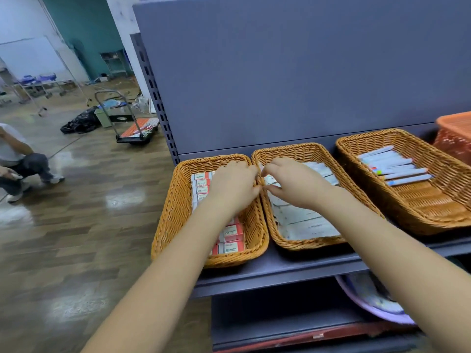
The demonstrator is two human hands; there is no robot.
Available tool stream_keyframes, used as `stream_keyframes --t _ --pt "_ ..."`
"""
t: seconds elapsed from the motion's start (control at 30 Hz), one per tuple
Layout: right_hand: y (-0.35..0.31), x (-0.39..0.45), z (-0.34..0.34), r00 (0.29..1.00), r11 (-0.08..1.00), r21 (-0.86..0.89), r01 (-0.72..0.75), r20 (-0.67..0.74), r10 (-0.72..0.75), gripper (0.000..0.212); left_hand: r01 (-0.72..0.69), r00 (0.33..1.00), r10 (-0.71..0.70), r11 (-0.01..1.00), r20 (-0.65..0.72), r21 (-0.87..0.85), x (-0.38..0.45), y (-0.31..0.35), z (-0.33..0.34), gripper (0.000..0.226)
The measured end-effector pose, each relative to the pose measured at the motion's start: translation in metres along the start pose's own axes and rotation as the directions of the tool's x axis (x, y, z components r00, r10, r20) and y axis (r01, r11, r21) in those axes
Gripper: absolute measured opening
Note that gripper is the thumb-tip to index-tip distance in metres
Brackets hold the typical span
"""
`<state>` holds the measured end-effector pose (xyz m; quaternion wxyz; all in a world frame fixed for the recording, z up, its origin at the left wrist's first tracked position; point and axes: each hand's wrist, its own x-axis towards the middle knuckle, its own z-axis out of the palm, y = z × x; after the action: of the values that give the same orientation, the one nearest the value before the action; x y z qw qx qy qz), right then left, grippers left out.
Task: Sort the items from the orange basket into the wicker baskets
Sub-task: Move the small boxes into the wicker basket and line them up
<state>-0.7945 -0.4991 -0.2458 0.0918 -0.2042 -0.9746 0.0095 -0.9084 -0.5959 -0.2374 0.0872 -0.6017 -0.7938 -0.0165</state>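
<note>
My left hand reaches into the left wicker basket, fingers curled down at its right rim, where it touches the middle wicker basket. I cannot tell whether those fingers grip the rim or anything under them, since the back of the hand hides them. Below my wrist lie the orange-and-white boxes marked 2B, stacked in a row along the basket (my forearm covers the middle of the row).

My right hand is in the middle basket, at its far left corner, with thumb and fingers bent toward a small white packet just beside the shared rim. The fingertips seem to pinch it, though blur keeps me from being sure. Flat white packets fill the near part of this basket.

To the right stands the 3rd wicker basket, holding a loose bundle of white pens with coloured ends at its far side. The orange basket sits at the far right edge, only partly in view, so its contents are hidden.

All 3 wicker baskets rest on a grey shelf. A pale purple basin shows on the lower shelf. Far left, a person crouches on the wooden floor, and a platform trolley stands further back.
</note>
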Motion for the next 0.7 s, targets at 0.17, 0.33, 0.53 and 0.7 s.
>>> stream_keyframes --t 0.17,0.33,0.53,0.7 --pt "0.070 -0.017 -0.012 0.994 0.993 -0.079 -0.091 0.057 0.096 0.038 -0.058 0.998 0.054 0.992 0.035 0.113 0.048 0.051 0.009 0.045" --pt "0.144 -0.040 -0.025 0.987 0.979 -0.152 -0.137 0.068 0.148 0.033 -0.095 0.995 0.089 0.990 0.052 0.108 0.092 0.113 0.009 0.045" --pt "0.236 -0.069 -0.048 0.976 0.964 -0.196 -0.181 0.088 0.201 0.043 -0.072 0.997 0.072 0.996 0.006 0.043 0.151 0.193 -0.001 0.045" --pt "0.303 -0.087 -0.063 0.954 0.943 -0.171 -0.285 0.041 0.295 0.042 -0.143 0.990 0.143 0.990 -0.018 0.015 0.200 0.253 -0.010 0.047"
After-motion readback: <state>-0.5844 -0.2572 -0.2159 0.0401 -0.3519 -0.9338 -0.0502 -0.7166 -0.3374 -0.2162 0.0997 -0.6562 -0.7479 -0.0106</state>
